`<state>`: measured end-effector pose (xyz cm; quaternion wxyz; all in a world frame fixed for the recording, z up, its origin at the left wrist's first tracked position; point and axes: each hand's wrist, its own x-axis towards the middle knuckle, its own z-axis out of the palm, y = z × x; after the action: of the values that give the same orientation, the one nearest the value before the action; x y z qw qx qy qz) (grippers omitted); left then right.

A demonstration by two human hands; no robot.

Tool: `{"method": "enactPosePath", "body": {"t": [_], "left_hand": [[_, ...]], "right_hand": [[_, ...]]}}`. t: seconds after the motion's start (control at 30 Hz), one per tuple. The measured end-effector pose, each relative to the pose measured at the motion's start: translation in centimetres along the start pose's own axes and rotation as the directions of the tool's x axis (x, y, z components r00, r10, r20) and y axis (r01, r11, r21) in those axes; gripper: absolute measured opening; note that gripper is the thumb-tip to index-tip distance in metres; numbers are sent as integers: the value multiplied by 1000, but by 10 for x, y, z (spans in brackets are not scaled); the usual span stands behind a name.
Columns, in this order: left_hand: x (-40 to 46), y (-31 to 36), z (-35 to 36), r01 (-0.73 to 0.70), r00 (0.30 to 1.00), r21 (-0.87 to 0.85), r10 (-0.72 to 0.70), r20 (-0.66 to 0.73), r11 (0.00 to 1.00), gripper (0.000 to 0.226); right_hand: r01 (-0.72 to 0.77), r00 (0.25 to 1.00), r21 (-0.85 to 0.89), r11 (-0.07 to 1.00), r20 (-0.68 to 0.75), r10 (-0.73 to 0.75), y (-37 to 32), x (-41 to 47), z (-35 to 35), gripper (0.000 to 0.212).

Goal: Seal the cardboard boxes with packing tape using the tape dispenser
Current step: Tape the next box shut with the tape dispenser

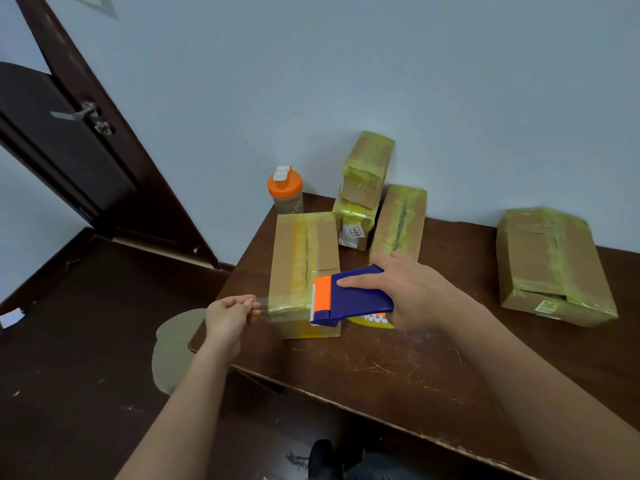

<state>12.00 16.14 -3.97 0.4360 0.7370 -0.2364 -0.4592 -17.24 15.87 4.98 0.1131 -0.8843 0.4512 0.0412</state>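
Our left hand (227, 315) fingers (250, 304) are pinching the clear tape end (262, 304), while our right hand (403, 292) is gripping the blue and orange tape dispenser (349, 296). We are holding both at the near end of the cardboard box (304, 268) sitting on the counter (398, 358). Four more taped boxes (550, 265) are sitting behind, near an orange-lidded bottle (285, 190).

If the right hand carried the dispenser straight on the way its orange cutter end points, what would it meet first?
Probably the left hand, which pinches the clear tape end pulled out from the blue and orange tape dispenser in the right hand. Depth is unclear; the tall cardboard box behind may come first.
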Motion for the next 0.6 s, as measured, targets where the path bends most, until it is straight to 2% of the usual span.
{"method": "enactPosePath", "body": {"t": [0.6], "left_hand": [[9,-7,6,-8,1000,36,7,14,999,6]], "right_hand": [[-38,998,-14,999,46,38,1,8,5,90]]}}
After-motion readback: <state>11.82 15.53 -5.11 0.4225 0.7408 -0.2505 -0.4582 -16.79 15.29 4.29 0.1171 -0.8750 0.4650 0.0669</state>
